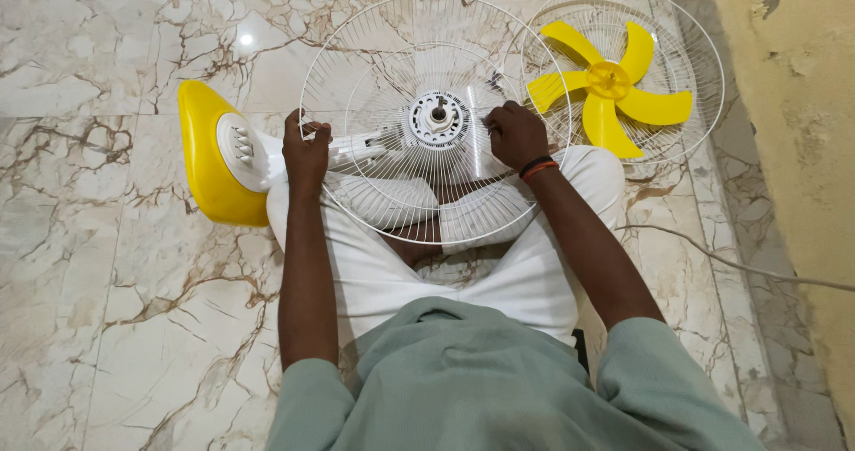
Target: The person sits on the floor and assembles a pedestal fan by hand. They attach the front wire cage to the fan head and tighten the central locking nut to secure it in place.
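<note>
Your green shirt (499,380) fills the bottom of the view, with both forearms reaching out over your crossed legs in white trousers (374,273). Across your lap lies the rear guard (392,68) of a fan, a round white wire grille with the motor hub (437,117) and its bare shaft at the centre.

Your left hand (306,153) is closed around the wires at the guard's left edge, just where the fan's neck meets it. Your right hand (517,135) is curled on the wires right of the hub, fingers bent; whether it pinches a small part or only the wire, I cannot tell (the knuckles hide the fingertips).

As far as I can judge, the fan is partly taken apart: the yellow blade (610,86) is off the shaft and rests in the front guard (686,24), which lies on the floor just beyond your right hand. The rear guard is still on the motor.

The yellow base (203,153) with its white button panel (240,144) lies tipped on its side to your left. A white cord (739,264) trails over the marble floor (98,255) toward the yellow wall (802,130); its far end is cut off.
</note>
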